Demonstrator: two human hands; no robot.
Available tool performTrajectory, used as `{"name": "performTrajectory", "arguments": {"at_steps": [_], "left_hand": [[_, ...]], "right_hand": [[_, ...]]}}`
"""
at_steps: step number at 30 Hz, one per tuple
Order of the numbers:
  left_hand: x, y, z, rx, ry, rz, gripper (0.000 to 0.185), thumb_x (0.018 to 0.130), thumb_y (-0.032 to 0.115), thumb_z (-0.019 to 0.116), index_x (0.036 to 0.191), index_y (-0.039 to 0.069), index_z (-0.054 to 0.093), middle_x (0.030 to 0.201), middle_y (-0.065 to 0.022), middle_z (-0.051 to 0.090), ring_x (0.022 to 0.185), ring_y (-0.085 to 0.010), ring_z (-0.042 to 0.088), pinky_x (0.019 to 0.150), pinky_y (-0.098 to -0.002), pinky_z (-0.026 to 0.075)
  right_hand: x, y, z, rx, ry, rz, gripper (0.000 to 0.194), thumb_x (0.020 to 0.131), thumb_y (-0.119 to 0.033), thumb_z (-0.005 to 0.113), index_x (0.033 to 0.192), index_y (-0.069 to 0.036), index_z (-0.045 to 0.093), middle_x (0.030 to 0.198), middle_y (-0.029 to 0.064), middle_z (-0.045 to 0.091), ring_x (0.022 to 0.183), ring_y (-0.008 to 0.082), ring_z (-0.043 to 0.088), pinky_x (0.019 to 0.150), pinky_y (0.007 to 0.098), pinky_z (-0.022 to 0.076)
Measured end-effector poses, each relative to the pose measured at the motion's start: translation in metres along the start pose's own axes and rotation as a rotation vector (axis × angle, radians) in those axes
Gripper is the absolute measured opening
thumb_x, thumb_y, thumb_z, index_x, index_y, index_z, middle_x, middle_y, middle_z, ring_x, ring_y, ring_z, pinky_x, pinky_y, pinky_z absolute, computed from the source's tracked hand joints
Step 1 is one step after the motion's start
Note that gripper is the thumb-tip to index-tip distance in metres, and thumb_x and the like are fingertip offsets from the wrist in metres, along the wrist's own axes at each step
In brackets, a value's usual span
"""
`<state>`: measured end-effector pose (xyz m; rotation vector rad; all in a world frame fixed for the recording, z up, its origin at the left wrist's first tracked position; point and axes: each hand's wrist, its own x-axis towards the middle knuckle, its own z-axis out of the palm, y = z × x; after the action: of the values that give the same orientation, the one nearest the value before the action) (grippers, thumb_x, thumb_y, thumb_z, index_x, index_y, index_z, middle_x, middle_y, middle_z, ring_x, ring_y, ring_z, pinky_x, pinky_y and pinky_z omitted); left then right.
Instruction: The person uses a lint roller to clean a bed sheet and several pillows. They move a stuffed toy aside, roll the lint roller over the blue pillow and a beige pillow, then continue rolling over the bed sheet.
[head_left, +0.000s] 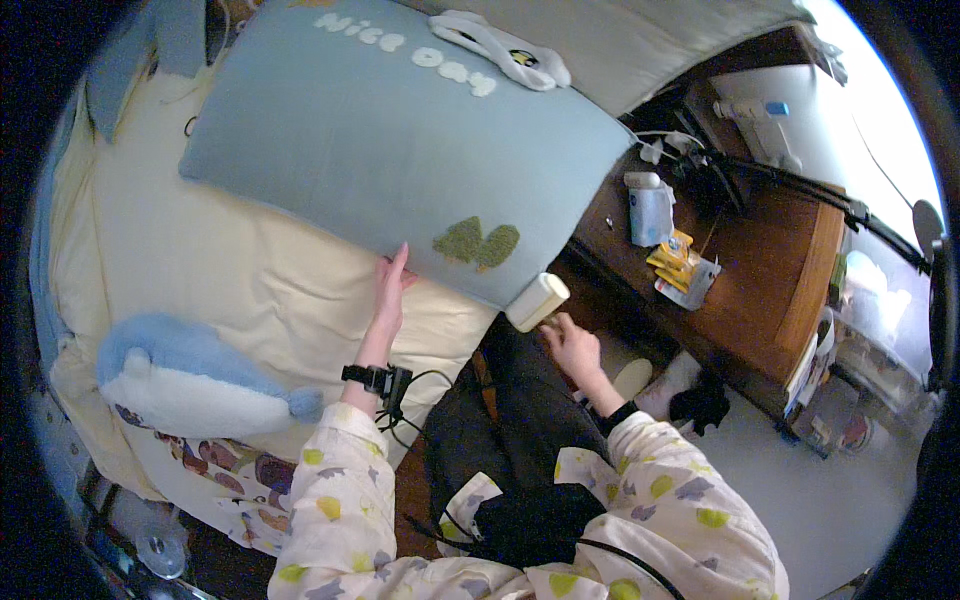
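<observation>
My right hand (574, 349) grips the handle of a white lint roller (537, 301), which is by the near right corner of a large blue cushion (360, 142). Raised lettering and two green tree patches (477, 241) decorate the cushion's face. At the cushion's near edge, my left hand (391, 289) is held with its fingers extended and nothing in them; whether it touches the fabric is hard to tell. Beneath lies a cream bed sheet (300, 255), wrinkled around my left forearm.
A blue and white plush whale (202, 379) lies on the bed at left. White plush fabric (499, 49) rests along the cushion's far edge. To the right, a brown wooden desk (765, 247) carries a tissue pack (651, 214), yellow packets (675, 262) and a black jointed arm (810, 187).
</observation>
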<state>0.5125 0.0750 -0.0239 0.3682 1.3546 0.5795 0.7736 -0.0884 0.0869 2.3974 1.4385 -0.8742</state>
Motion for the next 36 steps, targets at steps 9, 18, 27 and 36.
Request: {"name": "performTrajectory", "arguments": {"at_steps": [9, 18, 27, 36], "left_hand": [[-0.005, 0.023, 0.064, 0.214, 0.335, -0.064, 0.111, 0.065, 0.052, 0.071, 0.138, -0.002, 0.006, 0.139, -0.0244, 0.015, 0.125, -0.0328, 0.023, 0.102, -0.0467, 0.022], [-0.009, 0.044, 0.147, 0.328, 0.32, -0.158, 0.133, 0.058, 0.072, 0.063, 0.135, 0.002, -0.02, 0.139, -0.0305, -0.018, 0.132, -0.0397, -0.011, 0.105, -0.0528, 0.009], [-0.008, 0.042, 0.142, 0.38, 0.324, -0.195, 0.14, 0.053, 0.078, 0.06, 0.132, 0.005, -0.028, 0.137, -0.0315, -0.022, 0.131, -0.0422, -0.014, 0.104, -0.0571, 0.006], [-0.016, 0.045, 0.153, 0.426, 0.392, -0.181, 0.137, 0.054, 0.079, 0.058, 0.134, 0.004, -0.025, 0.137, -0.0343, -0.02, 0.13, -0.0462, -0.012, 0.103, -0.0576, 0.005]], "right_hand": [[0.002, 0.029, -0.029, 0.287, 0.281, -0.239, 0.03, 0.085, -0.032, 0.056, 0.098, -0.005, 0.053, 0.062, 0.0141, 0.058, 0.052, 0.0285, 0.059, 0.05, 0.036, 0.0461], [0.028, -0.057, -0.031, 1.374, -0.11, 0.343, 0.04, 0.092, -0.042, 0.039, 0.091, -0.003, 0.051, 0.049, 0.0038, 0.043, 0.033, 0.0139, 0.043, 0.032, 0.0281, 0.0344], [0.158, -0.03, -0.055, 1.504, 0.168, 0.161, 0.044, 0.091, -0.049, 0.037, 0.08, -0.007, 0.044, 0.049, 0.0037, 0.042, 0.03, 0.0163, 0.04, 0.027, 0.0304, 0.0321], [0.081, -0.081, -0.053, 1.457, 0.008, 0.387, 0.052, 0.091, -0.051, 0.034, 0.097, -0.002, 0.051, 0.055, 0.0046, 0.045, 0.036, 0.0162, 0.043, 0.032, 0.0316, 0.0341]]}}
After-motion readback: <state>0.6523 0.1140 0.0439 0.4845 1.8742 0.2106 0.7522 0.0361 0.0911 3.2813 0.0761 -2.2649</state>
